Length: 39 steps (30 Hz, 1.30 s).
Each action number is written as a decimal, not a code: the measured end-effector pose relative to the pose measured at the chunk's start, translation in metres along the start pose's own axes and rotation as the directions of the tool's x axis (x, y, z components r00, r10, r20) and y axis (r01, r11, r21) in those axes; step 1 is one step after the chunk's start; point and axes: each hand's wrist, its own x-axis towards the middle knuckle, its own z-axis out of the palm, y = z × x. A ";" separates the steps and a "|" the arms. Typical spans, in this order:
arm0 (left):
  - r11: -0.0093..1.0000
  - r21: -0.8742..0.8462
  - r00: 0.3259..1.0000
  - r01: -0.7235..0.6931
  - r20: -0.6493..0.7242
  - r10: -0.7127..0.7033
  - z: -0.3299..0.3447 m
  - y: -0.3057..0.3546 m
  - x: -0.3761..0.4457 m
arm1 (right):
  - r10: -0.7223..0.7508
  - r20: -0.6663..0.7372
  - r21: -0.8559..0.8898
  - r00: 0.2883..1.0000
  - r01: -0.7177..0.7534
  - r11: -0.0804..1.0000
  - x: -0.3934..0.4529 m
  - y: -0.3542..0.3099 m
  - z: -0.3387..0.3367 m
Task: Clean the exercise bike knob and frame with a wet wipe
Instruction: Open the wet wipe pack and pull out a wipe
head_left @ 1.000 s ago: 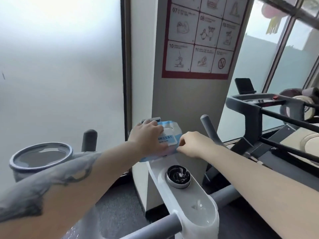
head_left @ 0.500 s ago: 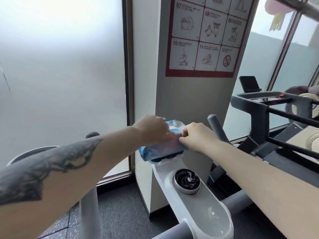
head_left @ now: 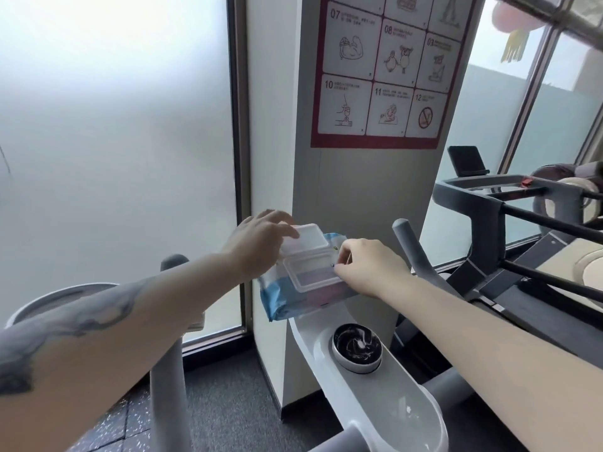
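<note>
The wipe pack (head_left: 293, 298) overhangs the bike frame (head_left: 365, 396) beside a pillar (head_left: 365, 207); left hand (head_left: 257, 243) lifts its lid (head_left: 305, 239), right hand (head_left: 368, 265) pinches the opening's edge.

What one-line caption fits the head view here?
Left hand lifts the flip lid of a wet wipe pack on the exercise bike frame; right hand steadies it above the knob.

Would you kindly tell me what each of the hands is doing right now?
Left hand: holding the flip lid open on the wet wipe pack.
Right hand: fingers curled, pinching at the pack's opening.
</note>
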 end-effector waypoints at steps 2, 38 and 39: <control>0.999 -0.031 0.999 -0.015 0.033 0.016 0.003 0.002 -0.006 | 0.011 -0.032 0.046 0.999 -0.010 0.999 0.001 -0.003 0.003; 0.990 -0.136 0.988 0.028 0.151 -0.007 0.009 0.018 -0.025 | -0.158 -0.087 0.364 0.984 0.179 0.914 0.022 -0.010 -0.003; 0.991 -0.128 0.986 0.031 0.169 -0.009 0.011 0.017 -0.025 | -0.177 -0.118 0.239 0.977 0.200 0.950 0.021 -0.003 -0.001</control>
